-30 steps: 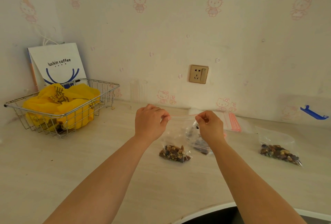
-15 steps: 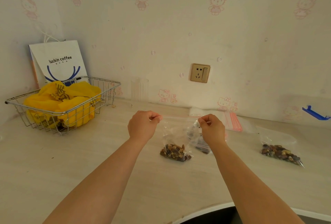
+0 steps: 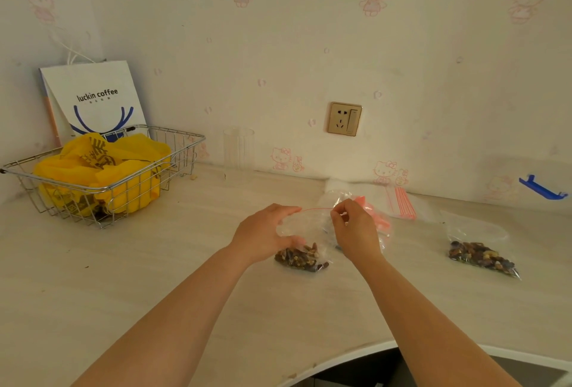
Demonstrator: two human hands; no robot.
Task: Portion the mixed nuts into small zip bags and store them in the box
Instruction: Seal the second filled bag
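Note:
A small clear zip bag (image 3: 305, 241) with mixed nuts in its bottom rests on the pale table between my hands. My left hand (image 3: 263, 236) holds the bag's left side, fingers curved around it. The right hand (image 3: 356, 230) pinches the red zip strip at the bag's top right corner. A second filled zip bag (image 3: 481, 252) lies flat on the table to the right. Behind my right hand lies a larger clear bag (image 3: 376, 216) with pink parts, mostly hidden.
A wire basket (image 3: 173, 151) holding yellow bags stands at the back left, with a white paper coffee bag (image 3: 93, 92) behind it. A stack of unused zip bags (image 3: 402, 201) lies by the wall. A clear cup (image 3: 238, 151) stands near the wall. A blue clip (image 3: 541, 190) is at far right.
My left hand moved from pinching the zip's left end down onto the bag's side, fingers spread around it. The right hand kept its pinch on the zip strip.

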